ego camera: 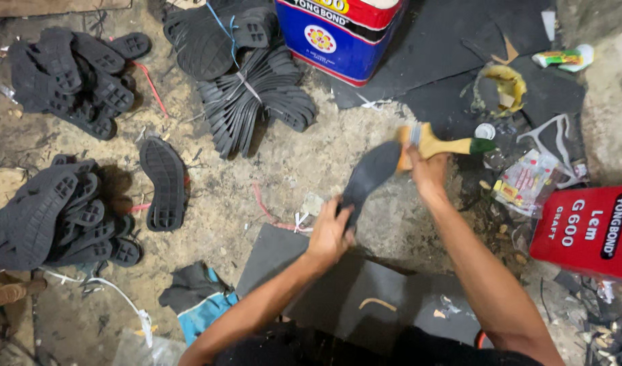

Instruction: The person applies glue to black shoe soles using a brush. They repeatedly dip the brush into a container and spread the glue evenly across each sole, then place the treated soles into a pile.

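My left hand (329, 232) grips the near end of a black rubber shoe sole (369, 177), holding it tilted above the floor. My right hand (428, 171) holds a wooden-handled brush (438, 144) with a green tip on the handle. The brush's bristle end rests against the far end of the sole and looks blurred. Both forearms reach in from the bottom of the view.
Piles of black soles lie at the left (56, 217), upper left (73, 74) and top middle (246, 81), with one single sole (164, 183) between them. A blue-and-red can (338, 34) stands at the top, a red can (586, 230) at the right. A dark sheet (338, 291) lies beneath my arms.
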